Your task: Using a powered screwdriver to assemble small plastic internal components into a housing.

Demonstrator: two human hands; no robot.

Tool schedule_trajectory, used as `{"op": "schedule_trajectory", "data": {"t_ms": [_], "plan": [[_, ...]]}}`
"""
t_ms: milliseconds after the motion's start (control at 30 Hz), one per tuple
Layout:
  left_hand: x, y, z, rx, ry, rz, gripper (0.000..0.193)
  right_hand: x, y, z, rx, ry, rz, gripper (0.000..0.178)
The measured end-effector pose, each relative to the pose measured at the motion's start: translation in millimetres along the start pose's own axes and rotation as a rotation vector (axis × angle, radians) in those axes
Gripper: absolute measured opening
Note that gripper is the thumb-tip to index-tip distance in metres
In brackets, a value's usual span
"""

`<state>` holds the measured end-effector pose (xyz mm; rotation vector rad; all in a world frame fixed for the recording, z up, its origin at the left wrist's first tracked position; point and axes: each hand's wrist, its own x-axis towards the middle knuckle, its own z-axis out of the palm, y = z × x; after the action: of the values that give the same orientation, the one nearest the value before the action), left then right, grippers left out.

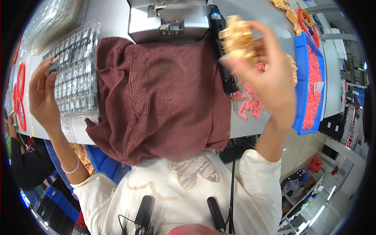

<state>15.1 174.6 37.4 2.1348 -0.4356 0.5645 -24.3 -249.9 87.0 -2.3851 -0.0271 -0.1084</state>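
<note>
My left hand [44,94] is closed, thumb against fingers, on a small dark grey rounded piece [51,69]. It is at the left edge of a clear plastic tray [96,51] holding rows of small metallic parts. On the right, my right hand [274,74] is raised, its fingers wrapped round a chunky tan piece [238,39] with an uneven, knobbly outline. Motion smears it, so its exact kind does not show. Below this hand, small pink-red parts [250,103] lie scattered on the table. A black electric screwdriver [225,58] lies just left of the tan piece.
A maroon towel [160,94] covers the table's middle, before a metal fixture [168,23]. At the right edge stands a blue bin [301,90] of pink-red parts. More tan pieces [290,15] lie at the far right. Clear plastic packaging [51,23] sits far left, near red scissors [20,94].
</note>
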Motion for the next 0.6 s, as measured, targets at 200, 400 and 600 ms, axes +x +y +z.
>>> {"op": "schedule_trajectory", "data": {"t_ms": [200,400,600], "plan": [[8.1,77.9,49.6,-0.358,-0.167,0.198,0.028,-38.7,-53.0,90.2,-0.353,0.105,-0.184,0.067],[11.7,100.9,90.6,-0.594,-0.370,0.082,0.024,-47.7,-42.9,84.4,-0.017,0.017,-0.274,0.064],[8.6,117.9,129.2,-0.129,-0.415,0.221,0.023,-59.6,-13.5,49.0,0.086,0.154,-0.245,0.044]]}}
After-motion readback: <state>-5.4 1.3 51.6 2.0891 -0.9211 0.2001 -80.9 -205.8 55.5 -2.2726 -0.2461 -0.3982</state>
